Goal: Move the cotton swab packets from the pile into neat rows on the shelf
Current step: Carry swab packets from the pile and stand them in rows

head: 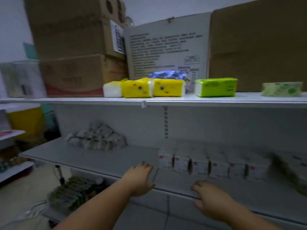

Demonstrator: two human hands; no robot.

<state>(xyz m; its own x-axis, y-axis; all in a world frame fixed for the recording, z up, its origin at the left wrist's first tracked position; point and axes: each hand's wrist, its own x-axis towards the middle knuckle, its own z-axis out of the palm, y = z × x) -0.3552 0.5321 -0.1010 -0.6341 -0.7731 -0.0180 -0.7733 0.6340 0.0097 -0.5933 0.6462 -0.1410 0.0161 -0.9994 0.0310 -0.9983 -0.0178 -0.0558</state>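
On my feed the lower shelf runs from the middle left to the lower right of the frame, and its front edge cuts across just above my wrists. The left grip lies flat on the shelf with its fingers stretched out. It holds nothing, and its fingertips are just beside the left end of the row of packets. The right grip is at the front edge in the lower middle. Its fingers bend over the lip and the thumb sits under it, so it clasps the shelf and no packet. The row stands upright side by side, set back from the edge, with a bare strip in front. The pile of cotton swab packets is heaped against the back wall at the left of the same shelf, well apart from the row. Open shelf lies between the two, and that is where the left grip rests. Something dark and blurred crosses the right end of the row, and I cannot tell what it is. The upper shelf overhangs all this. It carries yellow tissue packs and a green pack near its lip, with cardboard boxes behind them.
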